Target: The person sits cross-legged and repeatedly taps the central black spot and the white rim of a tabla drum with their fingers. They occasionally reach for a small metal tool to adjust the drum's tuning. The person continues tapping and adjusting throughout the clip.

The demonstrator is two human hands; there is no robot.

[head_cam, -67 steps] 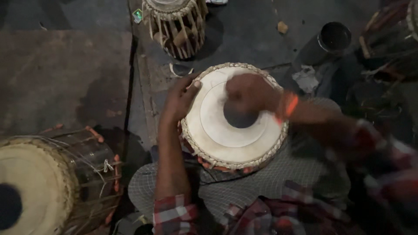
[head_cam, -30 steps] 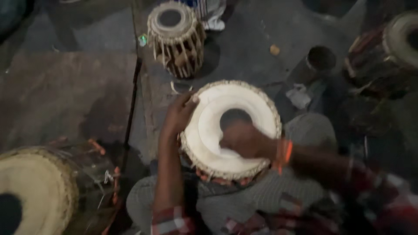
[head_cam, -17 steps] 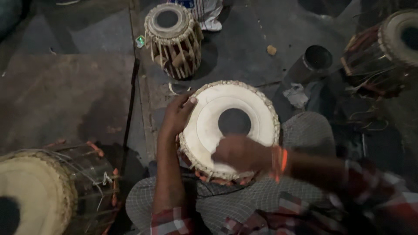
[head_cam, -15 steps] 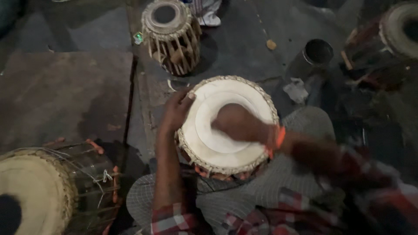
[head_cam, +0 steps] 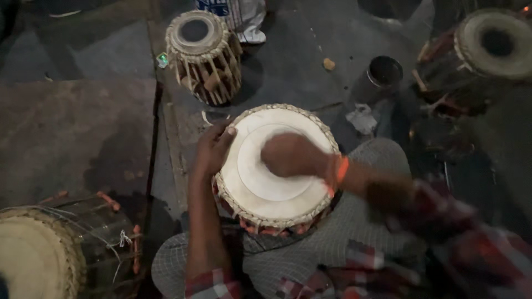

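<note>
Floor (head_cam: 83, 127) bears four drums; both hands (head_cam: 291, 155) touch one drum (head_cam: 266, 194).

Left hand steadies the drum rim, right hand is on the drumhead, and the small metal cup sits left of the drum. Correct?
Not quite. In the head view the metal cup stands to the upper right of the drum, not left. The left hand at the rim and right hand on the drumhead are correct.

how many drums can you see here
4: a white-headed drum on the lap under both hands, a small tabla above it, one drum top right, one drum bottom left, cut off.
</note>
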